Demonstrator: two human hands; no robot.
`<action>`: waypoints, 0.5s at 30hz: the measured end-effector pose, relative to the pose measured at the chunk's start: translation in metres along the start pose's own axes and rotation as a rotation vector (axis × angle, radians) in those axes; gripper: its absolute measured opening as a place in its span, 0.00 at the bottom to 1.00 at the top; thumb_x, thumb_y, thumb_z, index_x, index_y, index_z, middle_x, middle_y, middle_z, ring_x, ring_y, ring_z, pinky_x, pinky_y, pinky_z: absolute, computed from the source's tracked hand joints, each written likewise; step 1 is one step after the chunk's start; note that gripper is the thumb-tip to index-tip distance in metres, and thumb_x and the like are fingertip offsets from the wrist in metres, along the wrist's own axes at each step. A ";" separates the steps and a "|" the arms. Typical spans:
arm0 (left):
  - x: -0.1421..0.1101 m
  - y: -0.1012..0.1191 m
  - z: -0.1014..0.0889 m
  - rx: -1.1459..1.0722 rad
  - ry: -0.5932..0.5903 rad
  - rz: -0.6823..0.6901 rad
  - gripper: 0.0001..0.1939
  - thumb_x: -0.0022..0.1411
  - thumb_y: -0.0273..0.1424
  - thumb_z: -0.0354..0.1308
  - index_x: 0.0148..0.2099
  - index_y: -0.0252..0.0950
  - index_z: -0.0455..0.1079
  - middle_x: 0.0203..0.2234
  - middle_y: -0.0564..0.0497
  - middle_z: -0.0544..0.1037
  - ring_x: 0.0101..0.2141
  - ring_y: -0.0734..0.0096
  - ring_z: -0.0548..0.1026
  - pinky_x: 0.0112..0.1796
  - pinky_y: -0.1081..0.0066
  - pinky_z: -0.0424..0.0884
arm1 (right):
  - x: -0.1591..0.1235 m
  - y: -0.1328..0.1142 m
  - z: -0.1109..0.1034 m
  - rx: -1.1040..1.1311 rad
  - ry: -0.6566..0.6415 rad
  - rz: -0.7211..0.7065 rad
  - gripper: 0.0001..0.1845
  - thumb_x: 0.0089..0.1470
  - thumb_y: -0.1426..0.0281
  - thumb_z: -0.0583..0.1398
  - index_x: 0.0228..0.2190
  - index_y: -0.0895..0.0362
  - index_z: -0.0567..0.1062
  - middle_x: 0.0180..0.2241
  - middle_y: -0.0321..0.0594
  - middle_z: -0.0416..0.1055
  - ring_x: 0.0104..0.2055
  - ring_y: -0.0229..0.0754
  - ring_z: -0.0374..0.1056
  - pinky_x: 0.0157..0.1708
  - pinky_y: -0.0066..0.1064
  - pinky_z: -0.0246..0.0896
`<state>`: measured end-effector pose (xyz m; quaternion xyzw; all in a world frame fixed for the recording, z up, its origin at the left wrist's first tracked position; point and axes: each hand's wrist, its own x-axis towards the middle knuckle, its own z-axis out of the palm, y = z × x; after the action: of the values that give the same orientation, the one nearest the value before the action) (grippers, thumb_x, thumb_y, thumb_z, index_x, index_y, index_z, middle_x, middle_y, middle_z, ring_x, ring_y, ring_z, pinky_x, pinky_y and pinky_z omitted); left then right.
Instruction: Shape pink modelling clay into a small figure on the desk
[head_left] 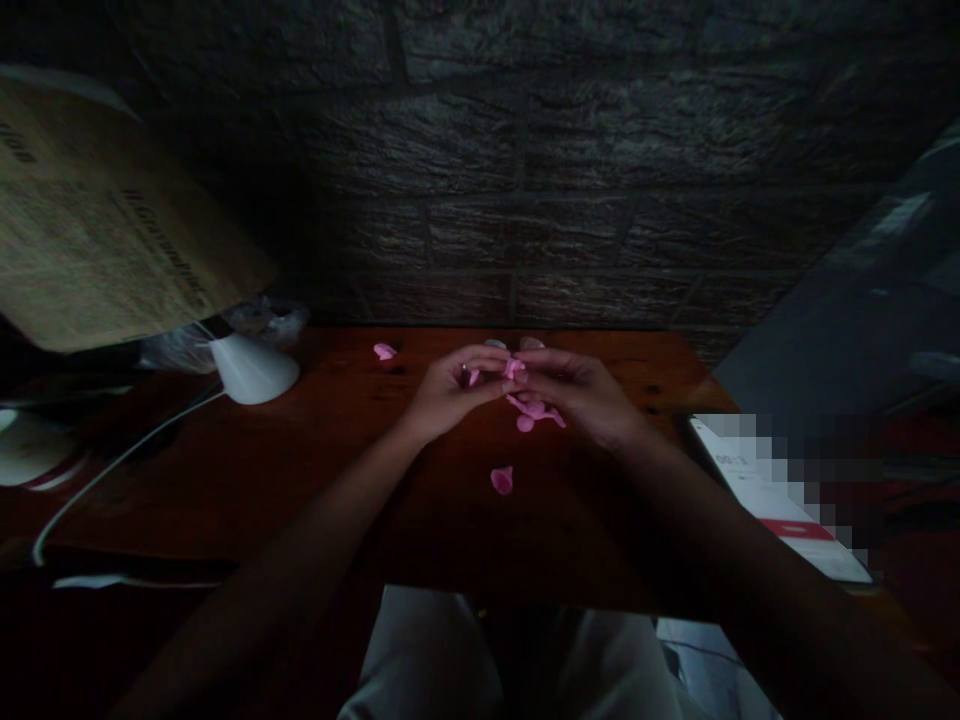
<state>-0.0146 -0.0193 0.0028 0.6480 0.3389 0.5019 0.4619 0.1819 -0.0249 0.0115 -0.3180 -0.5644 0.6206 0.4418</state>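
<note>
Dark brick wall (pixel 480 190) fills the top of the frame, above a reddish wooden table (pixel 300 480). At the left edge stands a white pot (pixel 34 450), its contents too dim to tell. Crumpled clear plastic (pixel 259 320) lies behind the white lamp base (pixel 253 370), under a printed shade (pixel 127 220).

Mid-frame, the left hand (pixel 450 392) and right hand (pixel 592 392) meet over the table, thumbs and fingertips pinching a small pink piece (pixel 514 368) between them. It is lumpy and matte, partly covered. Another pink bit (pixel 474 377) shows within the left hand's curled fingers.

Just below the held piece lies a pink figure (pixel 532 412), round at one end with thin limbs. Lower down sits a cupped pink shell (pixel 502 480); a pink lump (pixel 385 352) lies upper left of the hands. A lit screen (pixel 780 510) is at lower right.
</note>
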 end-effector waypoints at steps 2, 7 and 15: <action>-0.001 0.002 0.002 0.002 0.018 -0.013 0.15 0.55 0.32 0.71 0.45 0.38 0.76 0.38 0.49 0.84 0.41 0.66 0.81 0.46 0.64 0.76 | 0.000 0.000 0.000 -0.019 0.008 -0.017 0.18 0.48 0.62 0.72 0.41 0.53 0.82 0.32 0.36 0.79 0.28 0.35 0.73 0.25 0.27 0.70; -0.002 0.006 0.004 -0.001 0.086 -0.016 0.08 0.56 0.35 0.69 0.38 0.39 0.78 0.34 0.51 0.83 0.38 0.68 0.80 0.39 0.68 0.75 | 0.000 0.000 0.000 0.016 0.004 0.002 0.17 0.47 0.64 0.73 0.41 0.52 0.82 0.36 0.38 0.82 0.37 0.38 0.77 0.38 0.32 0.75; -0.001 0.005 0.004 0.027 0.113 0.010 0.09 0.53 0.35 0.71 0.37 0.39 0.80 0.32 0.51 0.83 0.38 0.67 0.79 0.37 0.68 0.74 | 0.000 0.000 -0.002 -0.018 0.000 -0.020 0.16 0.47 0.64 0.73 0.40 0.52 0.83 0.35 0.38 0.81 0.35 0.38 0.77 0.33 0.31 0.74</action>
<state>-0.0113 -0.0230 0.0067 0.6267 0.3678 0.5353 0.4305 0.1839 -0.0237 0.0111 -0.3163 -0.5732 0.6111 0.4449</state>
